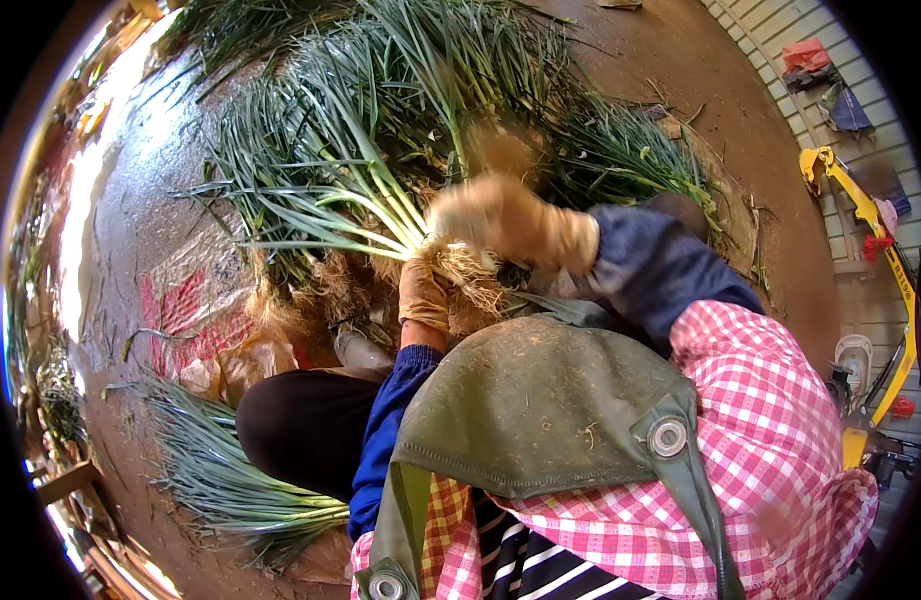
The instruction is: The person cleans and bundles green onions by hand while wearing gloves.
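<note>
- Green onions (399,228) sit centre, roots (471,278) toward the right; your left hand (423,297) looks closed around their base.
- Best hold them firmly and low, stems together, so your right hand (496,222) works near the roots without snapping stalks.
- Right hand's blurred, can't tell its grip; left grip partly hidden; far pile (316,110) cut off on top.

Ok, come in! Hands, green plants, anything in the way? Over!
Left hand holding leafy bunch near roots. Right hand blurred, grip unclear. Heap of plants crowding just beyond.
</note>
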Demonstrator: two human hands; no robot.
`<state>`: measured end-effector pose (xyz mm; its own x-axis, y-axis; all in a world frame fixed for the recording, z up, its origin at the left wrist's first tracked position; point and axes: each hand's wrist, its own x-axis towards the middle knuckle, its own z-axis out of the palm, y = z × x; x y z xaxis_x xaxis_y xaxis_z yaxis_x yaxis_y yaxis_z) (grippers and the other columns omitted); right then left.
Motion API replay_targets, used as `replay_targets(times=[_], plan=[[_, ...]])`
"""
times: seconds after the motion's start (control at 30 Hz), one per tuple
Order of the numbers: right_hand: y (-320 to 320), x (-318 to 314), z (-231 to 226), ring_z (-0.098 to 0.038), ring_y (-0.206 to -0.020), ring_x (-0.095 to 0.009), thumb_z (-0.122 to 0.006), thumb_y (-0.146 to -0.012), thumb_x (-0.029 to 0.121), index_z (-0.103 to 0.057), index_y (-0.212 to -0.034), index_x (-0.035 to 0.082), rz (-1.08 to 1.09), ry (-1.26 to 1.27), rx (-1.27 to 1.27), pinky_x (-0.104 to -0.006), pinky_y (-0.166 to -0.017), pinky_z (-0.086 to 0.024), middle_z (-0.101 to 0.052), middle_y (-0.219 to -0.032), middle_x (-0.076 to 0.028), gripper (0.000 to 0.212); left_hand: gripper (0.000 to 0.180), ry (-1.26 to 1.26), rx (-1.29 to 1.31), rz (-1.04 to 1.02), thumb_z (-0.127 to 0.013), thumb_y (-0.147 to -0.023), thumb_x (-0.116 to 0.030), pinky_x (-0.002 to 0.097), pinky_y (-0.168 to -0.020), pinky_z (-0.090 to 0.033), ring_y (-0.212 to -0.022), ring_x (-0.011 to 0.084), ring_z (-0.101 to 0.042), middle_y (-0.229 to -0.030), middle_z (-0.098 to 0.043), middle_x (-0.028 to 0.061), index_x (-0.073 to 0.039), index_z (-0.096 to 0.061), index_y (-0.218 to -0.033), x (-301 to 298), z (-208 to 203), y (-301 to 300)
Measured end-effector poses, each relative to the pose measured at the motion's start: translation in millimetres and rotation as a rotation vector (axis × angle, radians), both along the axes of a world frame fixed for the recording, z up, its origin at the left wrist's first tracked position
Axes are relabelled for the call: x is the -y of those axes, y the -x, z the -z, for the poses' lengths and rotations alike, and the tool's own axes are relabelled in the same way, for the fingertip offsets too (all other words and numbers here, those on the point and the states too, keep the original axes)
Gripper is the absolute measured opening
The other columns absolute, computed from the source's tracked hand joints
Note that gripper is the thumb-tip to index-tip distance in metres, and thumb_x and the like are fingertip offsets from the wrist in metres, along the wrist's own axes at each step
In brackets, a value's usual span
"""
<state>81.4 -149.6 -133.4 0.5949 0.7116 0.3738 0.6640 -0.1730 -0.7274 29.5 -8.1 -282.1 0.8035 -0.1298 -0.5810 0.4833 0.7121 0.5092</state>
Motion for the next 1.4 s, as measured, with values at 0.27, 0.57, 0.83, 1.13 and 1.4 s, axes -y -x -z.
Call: replay_targets(times=[0.27, 0.57, 0.83, 1.13, 1.4], plan=[[-120.9, -68.0, 67.4, -0.061, -0.086, -0.026, -0.064, -0.08, 0.037, -0.061, -0.1, 0.005, 0.504, 0.619, -0.032, -0.0358, -0.077, -0.048, -0.064, -0.09, -0.014, 0.038, 0.012, 0.0, 0.0, -0.097, -0.062, -0.078, -0.006, 0.0268, -0.052, -0.048, -0.06, 0.0184, -0.059, -0.073, -0.062, 0.0088, 0.004, -0.062, -0.084, 25.8, -12.2, -4.5], [-129.8, -94.1, 95.3, -0.062, -0.078, -0.03, -0.059, -0.081, 0.017, -0.059, -0.095, 0.006, 0.343, 0.536, -0.03, -0.036, -0.067, -0.048, -0.063, -0.085, -0.014, 0.018, 0.017, -0.062, -0.027, -0.115, -0.062, -0.078, -0.012, 0.0275, -0.049, -0.046, -0.058, 0.0178, -0.058, -0.075, -0.063, 0.0093, 0.003, -0.062, -0.084, 19.4, 12.2, -4.7], [-43.1, -51.3, 78.9, -0.062, -0.066, -0.019, -0.063, -0.08, 0.017, -0.062, -0.089, 0.008, -0.084, 0.003, -0.007, -0.0285, -0.062, -0.052, -0.063, -0.075, -0.008, 0.013, 0.03, 0.088, -0.02, -0.201, -0.059, -0.085, -0.026, 0.0257, -0.047, -0.048, -0.065, 0.0187, -0.06, -0.081, -0.062, 0.0092, 0.002, -0.059, -0.095, 22.7, 2.3, -3.6], [8.4, 61.9, -44.9, -0.058, -0.065, -0.01, -0.07, -0.079, 0.011, -0.058, -0.099, 0.008, 0.085, -0.159, -0.559, -0.0213, -0.049, -0.048, -0.059, -0.082, -0.004, 0.024, 0.017, -0.11, 0.102, 0.101, -0.058, -0.081, -0.013, 0.0262, -0.04, -0.048, -0.047, 0.0197, -0.059, -0.073, -0.064, 0.0105, 0.001, -0.064, -0.087, 11.8, -21.3, -2.8], [10.9, 120.7, -47.0, -0.056, -0.055, -0.009, -0.068, -0.08, 0.004, -0.056, -0.099, 0.008, 0.269, -0.453, -0.814, -0.0177, -0.042, -0.046, -0.064, -0.086, -0.006, 0.023, 0.022, 0.13, 0.177, -0.063, -0.056, -0.085, -0.015, 0.0304, -0.05, -0.054, -0.053, 0.0197, -0.061, -0.078, -0.064, 0.0103, 0.001, -0.061, -0.1, 18.8, -35.8, 5.7]])
